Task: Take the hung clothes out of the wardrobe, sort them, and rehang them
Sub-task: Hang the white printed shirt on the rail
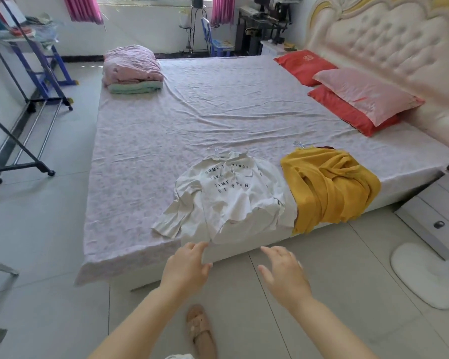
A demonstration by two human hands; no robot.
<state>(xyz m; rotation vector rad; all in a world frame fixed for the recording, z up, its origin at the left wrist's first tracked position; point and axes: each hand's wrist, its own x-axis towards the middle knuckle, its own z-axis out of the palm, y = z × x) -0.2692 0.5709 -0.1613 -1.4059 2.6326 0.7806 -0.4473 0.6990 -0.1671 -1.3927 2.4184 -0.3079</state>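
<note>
Nearest me a tan strappy sandal (201, 330) stands on the pale tiled floor (36, 242), between my two bare forearms; my left hand (186, 266) reaches out with fingers spread and loose, holding nothing, its fingertips just at the hem of the cream long-sleeved shirt with black lettering (226, 200); my right hand (285, 274) hovers open beside it, fingers apart, empty, above the floor just short of the mattress edge. The wide bed with its lilac floral sheet (205, 107) fills most of my view; the cream shirt lies flat at its near edge, a wire hanger hook showing at the collar; just to its right a crumpled mustard-yellow garment (329, 187) drapes over the bed's edge, also on a hanger. Far corner: a folded pink and green bedding pile (132, 71); red and pink pillows (358, 99) rest by the tufted headboard; a black metal clothes rail (31, 99) stands left.
</note>
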